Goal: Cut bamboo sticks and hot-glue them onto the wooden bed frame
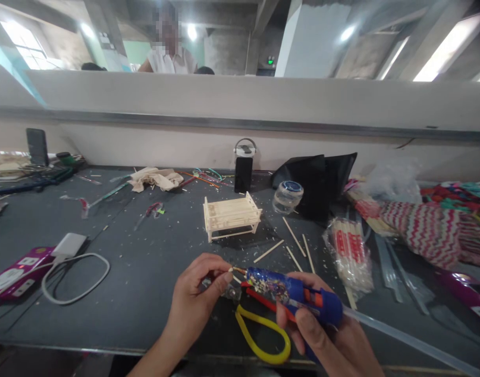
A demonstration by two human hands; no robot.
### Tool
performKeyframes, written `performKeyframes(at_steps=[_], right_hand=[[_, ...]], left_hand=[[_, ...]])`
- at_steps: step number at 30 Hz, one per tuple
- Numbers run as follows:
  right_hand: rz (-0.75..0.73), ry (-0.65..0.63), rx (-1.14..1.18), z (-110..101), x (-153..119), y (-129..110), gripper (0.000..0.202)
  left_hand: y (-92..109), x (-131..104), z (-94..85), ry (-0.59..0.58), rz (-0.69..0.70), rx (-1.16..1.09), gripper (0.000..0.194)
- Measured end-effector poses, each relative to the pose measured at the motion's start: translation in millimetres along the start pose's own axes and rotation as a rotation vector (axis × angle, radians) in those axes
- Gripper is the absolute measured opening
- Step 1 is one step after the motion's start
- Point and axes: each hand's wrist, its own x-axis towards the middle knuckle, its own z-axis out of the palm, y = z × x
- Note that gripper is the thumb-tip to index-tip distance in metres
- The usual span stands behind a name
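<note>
My right hand is wrapped round a blue glue gun, with a long clear glue stick coming out of its back. The gun's nozzle points left and meets the fingertips of my left hand. Those fingers are pinched together on something small and pale, too small to name. Beneath the gun lie a yellow loop handle and red parts of a tool. Beyond my hands stands a small frame of pale wooden sticks. Several loose sticks lie to its right.
A jar, a phone before a white-lidded bottle, and a black bag stand behind. Packed sticks and striped knitting lie right. A purple power strip with white cable is left. A person is beyond the partition.
</note>
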Motion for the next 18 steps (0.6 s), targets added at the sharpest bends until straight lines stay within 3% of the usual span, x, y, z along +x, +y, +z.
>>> performKeyframes(at_steps=[18], right_hand=[[-0.123, 0.024, -0.006, -4.7, 3.0, -9.9, 0.032]], left_hand=[[-12.9, -7.0, 10.3, 0.000, -0.271, -0.213, 0.010]])
